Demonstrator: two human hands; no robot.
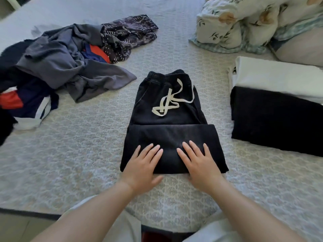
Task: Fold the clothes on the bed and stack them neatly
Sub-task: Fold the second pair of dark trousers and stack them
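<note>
Black pants (pixel 167 119) with a white drawstring (pixel 172 99) lie folded at the middle of the bed (pixel 87 154). Left hand (pixel 142 165) and right hand (pixel 199 165) press flat on the near fold, each grip wide, fingers straight. Unfolded pile (pixel 57 67) at left; folded stack (pixel 277 105) at right.

Floral bedding (pixel 244 20) bunched at the bed's far right corner — pale pillow (pixel 300 49) beside it.
</note>
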